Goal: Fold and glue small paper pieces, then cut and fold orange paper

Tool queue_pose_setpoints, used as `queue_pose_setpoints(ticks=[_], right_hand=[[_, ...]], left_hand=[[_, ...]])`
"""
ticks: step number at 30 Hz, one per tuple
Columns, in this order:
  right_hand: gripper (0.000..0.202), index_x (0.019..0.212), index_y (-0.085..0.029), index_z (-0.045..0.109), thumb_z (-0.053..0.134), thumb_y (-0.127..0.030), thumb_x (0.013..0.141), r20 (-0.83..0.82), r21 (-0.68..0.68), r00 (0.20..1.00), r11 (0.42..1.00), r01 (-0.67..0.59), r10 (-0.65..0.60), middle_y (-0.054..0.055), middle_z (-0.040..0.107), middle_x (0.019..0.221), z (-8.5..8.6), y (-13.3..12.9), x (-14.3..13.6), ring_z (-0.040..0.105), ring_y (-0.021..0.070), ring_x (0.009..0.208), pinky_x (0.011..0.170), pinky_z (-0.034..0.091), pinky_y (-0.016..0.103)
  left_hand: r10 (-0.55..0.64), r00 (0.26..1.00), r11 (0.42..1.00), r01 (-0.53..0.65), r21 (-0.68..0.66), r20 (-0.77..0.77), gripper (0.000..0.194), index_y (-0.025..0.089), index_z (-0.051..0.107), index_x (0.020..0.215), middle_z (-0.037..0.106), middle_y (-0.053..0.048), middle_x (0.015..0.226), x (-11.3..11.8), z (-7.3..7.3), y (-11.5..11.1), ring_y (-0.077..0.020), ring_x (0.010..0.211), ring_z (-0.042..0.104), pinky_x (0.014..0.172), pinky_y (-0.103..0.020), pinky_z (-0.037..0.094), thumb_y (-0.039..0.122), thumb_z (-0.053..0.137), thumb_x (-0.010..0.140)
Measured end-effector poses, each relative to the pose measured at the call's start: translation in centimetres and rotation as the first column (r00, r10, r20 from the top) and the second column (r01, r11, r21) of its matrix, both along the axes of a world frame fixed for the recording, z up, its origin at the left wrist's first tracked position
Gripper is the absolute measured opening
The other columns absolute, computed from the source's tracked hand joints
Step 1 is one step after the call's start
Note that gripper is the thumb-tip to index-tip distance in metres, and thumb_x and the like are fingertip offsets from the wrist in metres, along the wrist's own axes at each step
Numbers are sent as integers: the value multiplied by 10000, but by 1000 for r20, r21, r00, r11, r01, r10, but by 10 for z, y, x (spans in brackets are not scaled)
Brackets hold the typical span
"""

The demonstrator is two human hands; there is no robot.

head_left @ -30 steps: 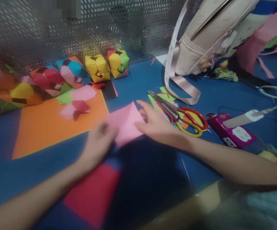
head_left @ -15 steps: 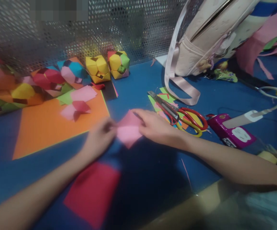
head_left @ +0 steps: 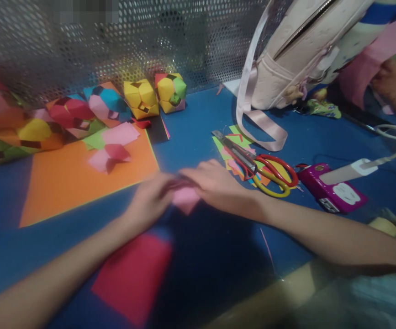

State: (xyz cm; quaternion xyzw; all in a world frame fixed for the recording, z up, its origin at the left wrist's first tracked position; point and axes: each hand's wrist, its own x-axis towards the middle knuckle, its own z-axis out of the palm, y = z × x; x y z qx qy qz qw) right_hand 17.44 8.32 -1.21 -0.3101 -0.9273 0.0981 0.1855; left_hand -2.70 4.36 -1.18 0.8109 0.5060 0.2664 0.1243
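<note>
Apparently pink paper (head_left: pixel 186 199) under both hands' meeting fingertips.

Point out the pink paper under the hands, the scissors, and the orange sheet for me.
pink paper (head_left: pixel 185 199), head view, on the bare corner showing between the two hands.
scissors (head_left: pixel 276 170), head view, on the red and yellow handle loops.
orange sheet (head_left: pixel 71 180), head view, on its bare middle.

Matt pink paper (head_left: pixel 186 199), perforated metal wall (head_left: pixel 115 41) (shiny), glossy plastic scissor handles (head_left: pixel 276 173)
</note>
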Motion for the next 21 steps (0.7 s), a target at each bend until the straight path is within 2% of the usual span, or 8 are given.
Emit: queue_pose_setpoints(ticks=[3,9,15,21], right_hand=[[351,1249,-127,549,409,-98,928,-1,100,998,993,-60,60,101,680,996,-3,0,2,495,207,838,740,307,325],[291,1197,-96,551,396,-114,951,89,135,987,980,-147,136,96,680,934,4,0,3,493,198,811,759,287,316],[159,953,-108,606,458,-93,897,243,137,958,973,-187,150,77,660,769,18,1,7,502,203,735,748,264,335],[145,867,-113,602,486,-45,814,413,97,907,986,-137,86,79,636,683,36,0,14,514,192,646,735,259,333]], left_hand=[[-24,1000,1000,24,-20,6,243,204,618,1008,681,-29,912,2,2,0,-164,814,615,698,-274,473,118,480,827],[-74,996,997,72,-30,-43,183,214,624,959,692,-34,870,1,5,3,-178,785,616,719,-301,466,193,465,870],[-97,963,995,97,-15,-252,154,180,602,856,665,-73,801,-11,7,6,-213,755,593,699,-333,437,241,462,878],[-135,883,989,145,-13,-450,229,167,592,788,619,-77,705,-14,19,2,-218,651,537,646,-348,398,180,388,891]])
